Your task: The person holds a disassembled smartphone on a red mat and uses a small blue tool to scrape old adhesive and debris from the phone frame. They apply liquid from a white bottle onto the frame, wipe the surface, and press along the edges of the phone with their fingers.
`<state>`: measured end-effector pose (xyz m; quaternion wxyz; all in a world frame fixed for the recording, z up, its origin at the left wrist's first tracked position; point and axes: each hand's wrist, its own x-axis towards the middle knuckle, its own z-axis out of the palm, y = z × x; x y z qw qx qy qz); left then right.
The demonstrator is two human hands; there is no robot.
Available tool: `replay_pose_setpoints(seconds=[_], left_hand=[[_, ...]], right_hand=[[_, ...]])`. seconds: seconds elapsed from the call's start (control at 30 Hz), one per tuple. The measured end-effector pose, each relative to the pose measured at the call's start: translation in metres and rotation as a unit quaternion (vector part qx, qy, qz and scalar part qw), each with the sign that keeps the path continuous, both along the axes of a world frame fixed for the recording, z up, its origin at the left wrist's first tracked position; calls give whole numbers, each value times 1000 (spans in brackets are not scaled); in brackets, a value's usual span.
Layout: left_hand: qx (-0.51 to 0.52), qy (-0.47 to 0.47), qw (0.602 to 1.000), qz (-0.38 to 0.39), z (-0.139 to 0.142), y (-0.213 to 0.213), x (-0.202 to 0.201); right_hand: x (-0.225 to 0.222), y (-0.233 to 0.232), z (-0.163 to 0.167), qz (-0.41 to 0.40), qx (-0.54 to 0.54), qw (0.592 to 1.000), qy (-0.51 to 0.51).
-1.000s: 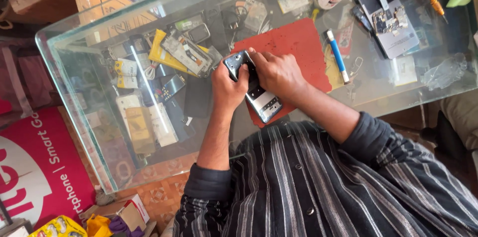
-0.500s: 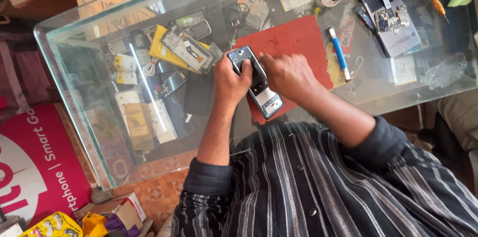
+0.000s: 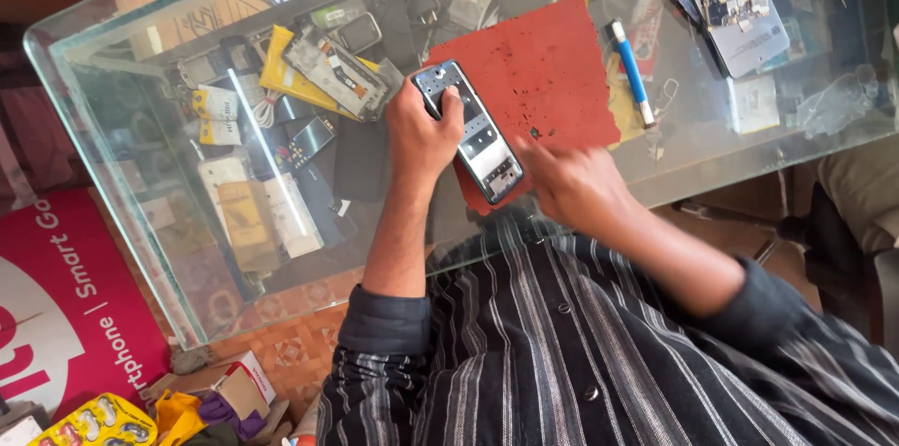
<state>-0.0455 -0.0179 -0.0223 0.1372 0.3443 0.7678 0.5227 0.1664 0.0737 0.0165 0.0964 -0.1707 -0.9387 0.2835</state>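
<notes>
An opened phone body (image 3: 473, 132), dark with a grey inner frame, lies on a red work mat (image 3: 552, 71) on the glass counter. My left hand (image 3: 421, 132) grips its upper left end, thumb on top. My right hand (image 3: 571, 184) hovers just right of the phone's lower end, blurred, fingers loosely curled, and I cannot tell whether it holds anything small.
A blue-handled screwdriver (image 3: 630, 71) lies right of the mat. Another dismantled phone (image 3: 735, 6) sits at the back right. Under the glass counter (image 3: 112, 109) lie several phone parts and boxes. A red sign (image 3: 66, 305) stands at lower left.
My right hand has come off the phone and moved down and to the right. The left hand still grips the phone, now uncovered on the mat.
</notes>
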Motion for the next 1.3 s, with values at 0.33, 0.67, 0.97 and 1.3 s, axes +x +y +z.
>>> replay_pose_setpoints(seconds=[0.33, 0.67, 0.97, 1.3], left_hand=[[23, -8, 1000, 0, 1, -1, 0], [28, -41, 999, -19, -5, -1, -4], [34, -140, 987, -67, -5, 8, -7], [20, -148, 988, -30, -10, 22, -1]], right_hand=[[25, -16, 5, 8, -4, 999, -35], [10, 24, 28, -35, -49, 998, -20], [10, 85, 2, -242, 118, 962, 48], [9, 123, -16, -260, 73, 954, 133]])
